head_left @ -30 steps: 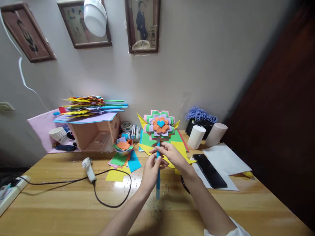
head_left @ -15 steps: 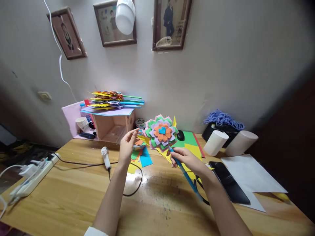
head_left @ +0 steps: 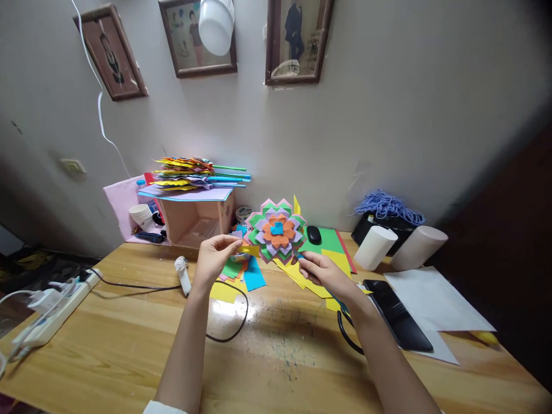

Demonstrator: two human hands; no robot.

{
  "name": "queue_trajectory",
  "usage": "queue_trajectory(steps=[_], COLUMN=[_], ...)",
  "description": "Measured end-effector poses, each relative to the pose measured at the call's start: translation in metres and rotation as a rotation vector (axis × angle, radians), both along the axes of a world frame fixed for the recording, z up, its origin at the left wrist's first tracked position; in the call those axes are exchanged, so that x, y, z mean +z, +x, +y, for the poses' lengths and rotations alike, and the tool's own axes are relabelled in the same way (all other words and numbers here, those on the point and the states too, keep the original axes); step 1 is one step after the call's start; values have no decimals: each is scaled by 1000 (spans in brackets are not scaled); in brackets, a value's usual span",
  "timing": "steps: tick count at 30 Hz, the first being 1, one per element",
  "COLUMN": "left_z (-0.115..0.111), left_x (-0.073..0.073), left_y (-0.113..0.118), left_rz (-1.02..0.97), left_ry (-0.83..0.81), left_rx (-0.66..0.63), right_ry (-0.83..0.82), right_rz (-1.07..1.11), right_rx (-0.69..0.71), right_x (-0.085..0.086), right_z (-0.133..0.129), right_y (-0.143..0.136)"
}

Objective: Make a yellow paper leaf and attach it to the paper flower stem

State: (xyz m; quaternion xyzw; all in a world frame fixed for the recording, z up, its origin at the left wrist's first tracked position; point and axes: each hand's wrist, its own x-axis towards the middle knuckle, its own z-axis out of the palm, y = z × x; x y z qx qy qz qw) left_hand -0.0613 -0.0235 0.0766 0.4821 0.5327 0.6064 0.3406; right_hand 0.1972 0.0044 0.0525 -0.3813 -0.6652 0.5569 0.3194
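A layered paper flower (head_left: 282,237) in pink, green, lilac and orange, with a blue centre, is held up over the table, its face towards me. My right hand (head_left: 321,269) grips its blue paper stem (head_left: 298,256) just below the petals; most of the stem is hidden behind that hand and forearm. At the flower's left edge my left hand (head_left: 215,256) pinches a yellow paper leaf (head_left: 250,250) between thumb and fingers. Another yellow leaf (head_left: 296,204) sticks up behind the flower at the upper right.
Coloured paper sheets (head_left: 254,275) lie behind the hands. A hot glue gun (head_left: 183,276) with a black cable is at left, a power strip (head_left: 60,316) farther left. A box (head_left: 194,215) carries more paper flowers (head_left: 185,175). At right are a phone (head_left: 397,316) and white rolls (head_left: 376,248).
The flower has turned to face me more squarely and shifted slightly left. Its stem has swung behind my right hand and forearm. My left fingers have come down onto the yellow leaf.
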Motion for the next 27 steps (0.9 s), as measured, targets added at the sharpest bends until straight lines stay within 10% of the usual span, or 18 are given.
queue_trajectory(steps=[16,27], left_z=[14,15], left_x=[-12,-19], left_y=[1,41], left_rz=[-122,-207], left_ry=[24,-56], left_rx=[66,-130], right_ry=[-92,-77], right_rz=[141,156], right_rx=[-10,-26], right_x=[-5,-7], right_z=[10,6], right_y=[-2,-11])
